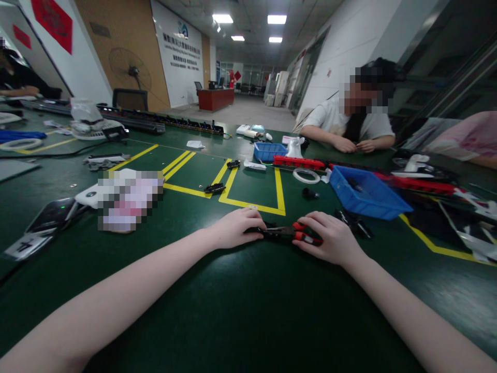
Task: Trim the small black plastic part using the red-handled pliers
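Observation:
My right hand (pixel 330 235) is closed around the red and black handles of a pair of pliers (pixel 281 231). The jaws point left and meet a small black part (pixel 267 231), whose exact kind I cannot make out. My left hand (pixel 238 228) pinches that part between thumb and fingers, just above the green table (pixel 248 311). Whether the jaws grip the part or only touch it is too small to tell. Beyond my hands, similar small black parts (pixel 215 188) lie by the yellow tape lines.
To the right stand a blue bin (pixel 367 194) and, farther back, a smaller blue tray (pixel 269 151). A long red strip (pixel 298 162) runs behind them. Phones and a white case (pixel 112 181) lie left. Across the table sits a person (pixel 349 124); others are at the edges.

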Demonstrator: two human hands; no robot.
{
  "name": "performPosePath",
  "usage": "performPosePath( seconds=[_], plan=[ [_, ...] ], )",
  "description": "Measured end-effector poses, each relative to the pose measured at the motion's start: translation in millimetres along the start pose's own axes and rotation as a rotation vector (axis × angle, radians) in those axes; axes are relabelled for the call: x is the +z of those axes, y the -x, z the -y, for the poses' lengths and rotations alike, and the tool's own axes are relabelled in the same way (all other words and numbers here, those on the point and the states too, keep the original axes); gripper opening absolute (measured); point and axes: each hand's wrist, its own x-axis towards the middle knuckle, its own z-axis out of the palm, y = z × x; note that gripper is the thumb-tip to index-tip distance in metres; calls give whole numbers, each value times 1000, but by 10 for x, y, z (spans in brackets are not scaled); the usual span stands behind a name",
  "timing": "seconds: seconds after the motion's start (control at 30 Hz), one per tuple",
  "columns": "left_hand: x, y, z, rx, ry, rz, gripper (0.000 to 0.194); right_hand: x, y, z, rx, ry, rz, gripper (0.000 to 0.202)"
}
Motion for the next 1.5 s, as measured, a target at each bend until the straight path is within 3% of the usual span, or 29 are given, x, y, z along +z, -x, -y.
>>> performPosePath(
  seconds=[0.97, 1.27, 1.5],
  plan=[
    [1, -2, 6, 4, 32, -20, 14, -1, -23, 59, 15, -36, 38, 39],
    [24, -9, 56, 4, 70, -26, 15, 6, 2, 16, -8, 87, -82, 43],
    [26, -6, 63, -5, 78, -29, 21, -9, 6, -3, -18, 92, -68, 41]
  ],
)
